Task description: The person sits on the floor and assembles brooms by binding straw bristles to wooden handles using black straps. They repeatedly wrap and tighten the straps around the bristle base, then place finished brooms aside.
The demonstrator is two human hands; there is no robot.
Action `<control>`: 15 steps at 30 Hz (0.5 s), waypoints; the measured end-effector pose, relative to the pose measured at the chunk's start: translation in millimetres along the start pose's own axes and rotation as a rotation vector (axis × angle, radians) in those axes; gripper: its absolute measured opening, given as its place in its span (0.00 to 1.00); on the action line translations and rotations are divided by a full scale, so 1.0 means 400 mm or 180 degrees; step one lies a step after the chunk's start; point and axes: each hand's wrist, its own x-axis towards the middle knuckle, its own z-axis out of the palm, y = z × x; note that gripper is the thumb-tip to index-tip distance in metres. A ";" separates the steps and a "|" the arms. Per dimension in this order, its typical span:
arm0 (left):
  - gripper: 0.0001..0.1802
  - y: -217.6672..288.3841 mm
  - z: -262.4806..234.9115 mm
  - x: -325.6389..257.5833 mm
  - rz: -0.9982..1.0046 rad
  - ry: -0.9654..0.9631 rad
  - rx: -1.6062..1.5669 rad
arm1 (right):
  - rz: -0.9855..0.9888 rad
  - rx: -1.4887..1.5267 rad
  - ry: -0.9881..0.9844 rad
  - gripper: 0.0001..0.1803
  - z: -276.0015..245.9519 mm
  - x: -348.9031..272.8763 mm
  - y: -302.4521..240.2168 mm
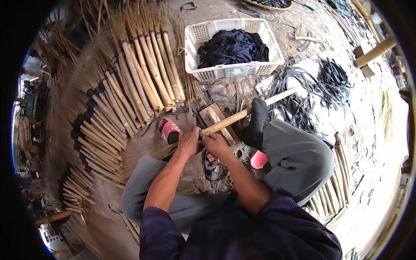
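Note:
A broom's bamboo handle point(229, 122) slants from my hands toward the upper right, passing beneath my dark-socked right foot point(257, 117). My left hand point(188, 142) is closed around the broom where handle and bristles meet. Thin straw bristles point(161, 152) spread out leftward below that hand. Black binding point(200, 136) shows at the joint between both hands. My right hand point(216, 145) has its fingers bent and closed against the handle's end beside the binding; its fingertips are partly hidden. Behind the handle lies a wooden block point(211, 113).
Rows of finished-looking brooms point(143, 73) fan out on the left. A white plastic basket point(189, 58) holds black strips point(236, 47). More black strips point(299, 97) lie to the right. Pink slippers point(259, 160) are near my feet. Bamboo handles point(333, 190) lie beyond my right knee.

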 end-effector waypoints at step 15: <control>0.23 -0.014 -0.035 0.016 -0.0094 -0.0236 0.0014 | -0.2325 -0.1772 0.0777 0.14 0.016 0.032 -0.060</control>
